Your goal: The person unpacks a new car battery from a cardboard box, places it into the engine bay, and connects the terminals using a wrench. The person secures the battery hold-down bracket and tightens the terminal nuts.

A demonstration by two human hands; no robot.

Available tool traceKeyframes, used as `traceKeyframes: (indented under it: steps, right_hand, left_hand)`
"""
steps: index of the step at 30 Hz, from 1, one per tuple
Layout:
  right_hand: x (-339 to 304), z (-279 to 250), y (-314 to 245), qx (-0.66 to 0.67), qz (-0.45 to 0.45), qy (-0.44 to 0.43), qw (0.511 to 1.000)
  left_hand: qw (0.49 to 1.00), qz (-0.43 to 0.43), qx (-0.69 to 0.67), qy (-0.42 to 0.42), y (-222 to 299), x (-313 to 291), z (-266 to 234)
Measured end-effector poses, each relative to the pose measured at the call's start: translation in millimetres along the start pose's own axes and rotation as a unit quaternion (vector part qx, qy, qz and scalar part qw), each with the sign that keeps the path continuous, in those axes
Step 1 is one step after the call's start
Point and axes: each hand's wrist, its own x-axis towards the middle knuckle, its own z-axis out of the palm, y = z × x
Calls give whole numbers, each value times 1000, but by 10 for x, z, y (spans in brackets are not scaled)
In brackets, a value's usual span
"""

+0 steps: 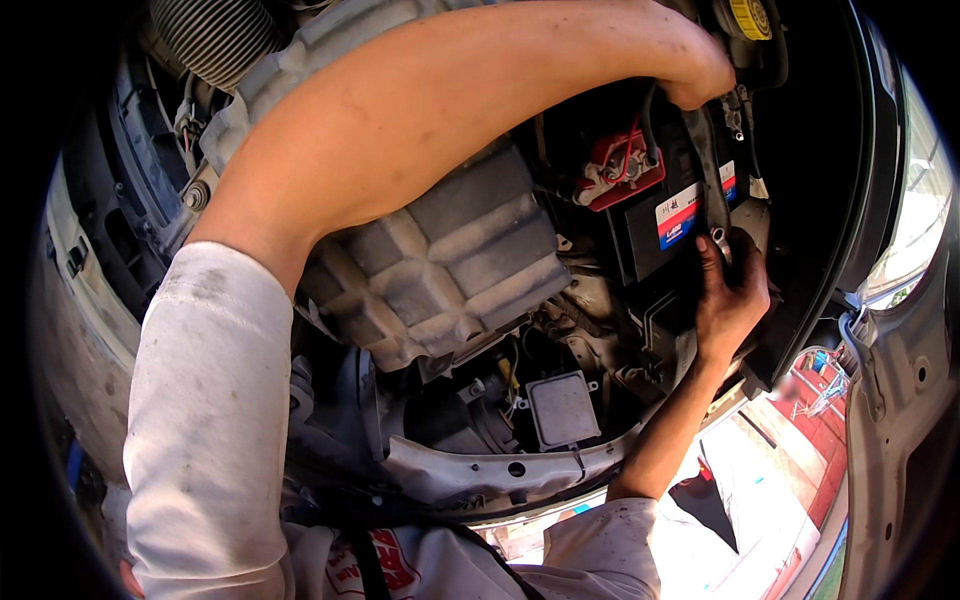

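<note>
A black car battery (650, 235) with a red, white and blue label sits in the engine bay. Across its right part runs a dark hold-down bar (708, 165). My right hand (738, 295) grips the bar's near end, thumb and fingers on either side of a shiny metal piece with a round opening. My left arm stretches over the engine cover, bringing my left hand (705, 80) to the far end of the bar. Its fingers are mostly hidden behind the hand, so their grip does not show. A red terminal cover (625, 170) with cables stands on the battery's left side.
The grey ribbed engine cover (440, 250) lies left of the battery. A ridged air hose (215, 40) is at upper left, a yellow cap (750, 18) at upper right. A square metal box (562, 410) sits behind the front crossmember (480, 468). The fender edge bounds the right.
</note>
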Motion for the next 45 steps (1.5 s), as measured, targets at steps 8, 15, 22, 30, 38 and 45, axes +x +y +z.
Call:
traceKeyframes:
  steps: [8,15,22,30,38,45]
  right_hand:
    - [2,1,-9,42,26,3,999]
    - [-8,7,-22,43,24,2,999]
    - [10,8,-66,46,26,3,999]
    - [30,-7,-81,54,42,-5,998]
    - [16,-36,-53,45,65,-5,997]
    - [30,-42,-52,50,56,-12,997]
  left_hand:
    - [999,23,-47,-8,-54,-430,-248]
    - [995,55,-85,6,-154,-427,-202]
    - [988,27,-139,-59,-147,-547,-332]
    - [985,35,-154,68,-147,-655,-273]
    - [987,-13,-158,29,-97,-801,-474]
    - [987,-23,-156,28,-125,-747,-452]
